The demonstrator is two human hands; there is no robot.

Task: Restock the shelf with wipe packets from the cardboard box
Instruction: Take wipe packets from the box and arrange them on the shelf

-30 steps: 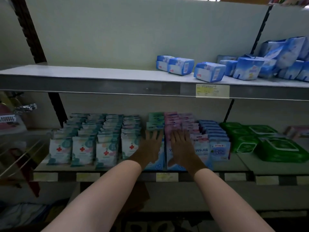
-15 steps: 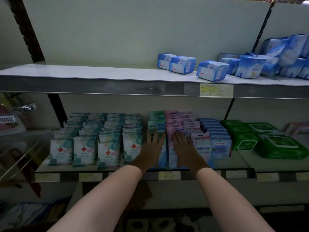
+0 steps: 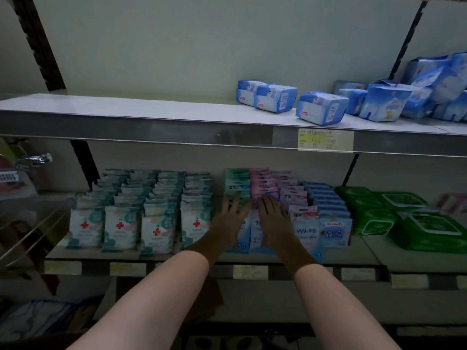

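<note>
Both hands, left (image 3: 228,223) and right (image 3: 274,223), press flat, fingers spread, on glossy soft wipe packets (image 3: 255,188).

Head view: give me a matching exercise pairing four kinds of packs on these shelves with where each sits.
Things:
1. red-cross packs
2. green packs
3. blue packs
4. pink packs

Places:
A. upper shelf
B. lower shelf, far right
C. lower shelf, left
D. just past the right hand

Pairs: 1-C, 2-B, 3-A, 4-D
</note>
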